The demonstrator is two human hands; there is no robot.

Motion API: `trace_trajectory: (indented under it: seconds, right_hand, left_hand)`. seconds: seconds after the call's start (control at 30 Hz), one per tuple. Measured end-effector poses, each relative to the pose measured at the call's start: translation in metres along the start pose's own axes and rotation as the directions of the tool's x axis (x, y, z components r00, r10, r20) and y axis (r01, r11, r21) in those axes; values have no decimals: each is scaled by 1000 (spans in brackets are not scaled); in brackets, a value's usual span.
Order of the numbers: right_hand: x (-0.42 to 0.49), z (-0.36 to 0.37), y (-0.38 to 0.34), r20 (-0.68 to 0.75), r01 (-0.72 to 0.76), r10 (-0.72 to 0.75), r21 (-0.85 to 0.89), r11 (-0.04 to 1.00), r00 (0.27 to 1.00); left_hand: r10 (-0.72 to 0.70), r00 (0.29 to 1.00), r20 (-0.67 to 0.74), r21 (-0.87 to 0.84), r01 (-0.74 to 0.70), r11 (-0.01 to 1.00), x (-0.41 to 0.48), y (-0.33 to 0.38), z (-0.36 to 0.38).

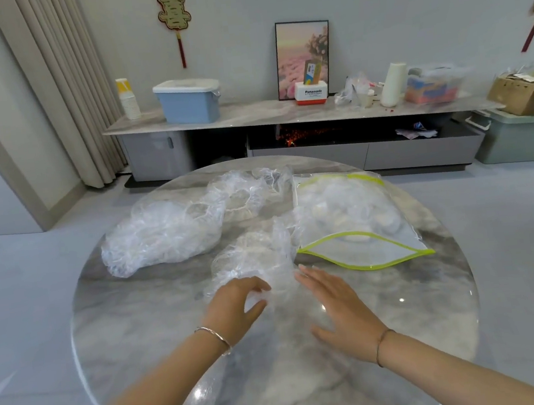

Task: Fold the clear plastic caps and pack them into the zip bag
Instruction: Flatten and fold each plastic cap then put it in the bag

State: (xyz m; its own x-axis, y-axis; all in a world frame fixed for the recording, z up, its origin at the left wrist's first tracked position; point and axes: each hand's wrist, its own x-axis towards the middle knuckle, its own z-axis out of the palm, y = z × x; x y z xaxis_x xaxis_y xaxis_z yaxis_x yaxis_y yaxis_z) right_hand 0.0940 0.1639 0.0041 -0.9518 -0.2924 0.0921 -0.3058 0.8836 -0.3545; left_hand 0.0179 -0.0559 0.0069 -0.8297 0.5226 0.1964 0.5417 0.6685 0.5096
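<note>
marble table [132,315]: left hand [236,302] pinching clear cap [252,263], right hand [335,304] flat, empty

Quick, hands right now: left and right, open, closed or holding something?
Left hand: pinching the near edge of a clear plastic cap.
Right hand: open, fingers straight, holding nothing.

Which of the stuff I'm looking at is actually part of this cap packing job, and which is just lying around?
Part of the job: left hand, gripping the near cap; right hand, flat and open; pile of caps; zip bag, mouth open, caps inside.
Just lying about, behind the table: blue tub; paper cups; framed picture; Panasonic box; white roll; cardboard box.
</note>
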Motion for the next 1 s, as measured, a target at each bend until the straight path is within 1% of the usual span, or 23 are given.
trace_trajectory:
  seconds: [0.1, 0.13, 0.2, 0.23, 0.27, 0.3, 0.33, 0.37, 0.43, 0.5, 0.57, 0.63, 0.7, 0.77, 0.8, 0.87, 0.9, 0.93, 0.97, 1.0]
  right_hand:
    - [0, 5, 10, -86, 114, -122, -93, 989, 989]
    - [0, 7, 15, -104, 148, -163, -138, 979, 981]
    - [-2, 10, 26, -101, 195, -220, -215, 957, 970]
    - [-4, 9, 30, -83, 173, -191, -182, 968, 978]
    - [-7, 8, 31, -75, 134, -143, -117, 984, 987]
    - [-11, 6, 30, -62, 67, -68, -16, 998, 996]
    - [-17, 5, 29, -25, -19, 22, 126, 992, 999]
    - [-21, 4, 28, 13, -108, 108, 280, 954, 994]
    - [-29, 3, 25, 54, -221, 226, 523, 823, 973]
    - [-31, 5, 27, 99, -301, 314, 644, 703, 944]
    - [-31, 4, 29, 127, -375, 398, 667, 644, 909]
    - [-31, 6, 31, 120, -417, 464, 669, 616, 878]
    - [-32, 8, 32, 114, -461, 517, 639, 616, 848]
    - [-33, 9, 34, 121, -514, 544, 544, 663, 830]
    - [-33, 10, 34, 122, -538, 549, 460, 707, 827]
    - [-34, 9, 33, 95, -543, 543, 314, 779, 834]
    - [-35, 9, 33, 51, -526, 534, 282, 803, 844]
    - [-36, 10, 32, -15, -492, 514, 266, 829, 858]
    - [-38, 11, 31, -93, -446, 479, 249, 860, 873]
    - [-39, 12, 30, -167, -395, 434, 225, 891, 885]
  left_hand:
    - [226, 970, 93, -44, -223, 974, -9, 12, 7]
    - [273, 954, 120, -51, -269, 962, -12, 15, 11]
    - [280, 942, 187, -62, -273, 960, -18, 16, 16]
    - [259, 939, 228, -61, -251, 966, -21, 16, 18]
    - [228, 932, 280, -46, -224, 973, -24, 14, 20]
    - [194, 922, 335, -17, -201, 980, -27, 11, 21]
    - [170, 908, 383, 17, -191, 981, -30, 9, 23]
    - [156, 896, 415, 47, -193, 980, -32, 7, 24]
    - [150, 899, 410, 72, -197, 978, -33, 4, 29]
    - [139, 923, 360, 50, -168, 985, -33, 6, 32]
    - [87, 944, 318, 4, -93, 996, -33, 10, 33]
    - [43, 956, 292, -26, -38, 999, -34, 16, 34]
    - [-11, 972, 236, -52, 24, 998, -34, 19, 38]
    - [-98, 973, 210, -88, 118, 989, -31, 19, 43]
    - [-150, 967, 208, -89, 172, 981, -30, 19, 44]
    - [-249, 944, 217, -6, 256, 967, -28, 20, 41]
    - [-284, 934, 216, 61, 278, 959, -28, 22, 39]
    - [-291, 934, 206, 135, 267, 954, -28, 22, 39]
    - [-247, 955, 164, 191, 215, 958, -29, 24, 40]
    - [-152, 984, 92, 196, 132, 972, -29, 27, 41]
